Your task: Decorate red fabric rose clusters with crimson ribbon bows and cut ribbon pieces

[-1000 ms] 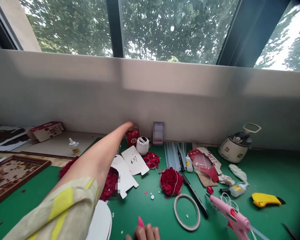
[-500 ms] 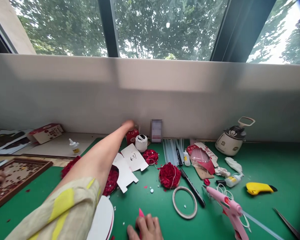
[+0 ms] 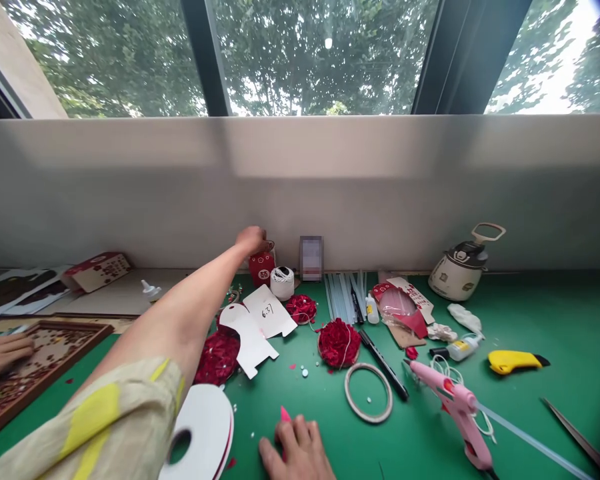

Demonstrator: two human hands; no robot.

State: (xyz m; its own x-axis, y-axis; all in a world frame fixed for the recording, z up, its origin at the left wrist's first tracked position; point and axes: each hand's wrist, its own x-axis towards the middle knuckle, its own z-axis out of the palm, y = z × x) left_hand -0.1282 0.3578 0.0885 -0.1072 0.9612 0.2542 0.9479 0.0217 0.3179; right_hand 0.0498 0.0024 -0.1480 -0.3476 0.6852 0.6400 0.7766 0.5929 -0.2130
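Presently, the left hand (image 3: 251, 240) is at the top of a red box (image 3: 261, 270) near the back of the desk (image 3: 405, 443); fingers curled, grip not determinable. Just to the right of these fingers: a ball of string (image 3: 282, 287); nearer the wearer, a white card (image 3: 275, 320) with handwriting. Right hand (image 3: 300, 453) rests low on the desk, fingers bent and close together over a pink piece (image 3: 285, 415), its tip showing past them; whether pinched or merely covered, cannot tell. Left of the right fingers: a white reel (image 3: 207, 427). To their right: a tape ring (image 3: 347, 393), then a pink glue gun (image 3: 457, 403). Ahead of them: a red flower (image 3: 338, 343).
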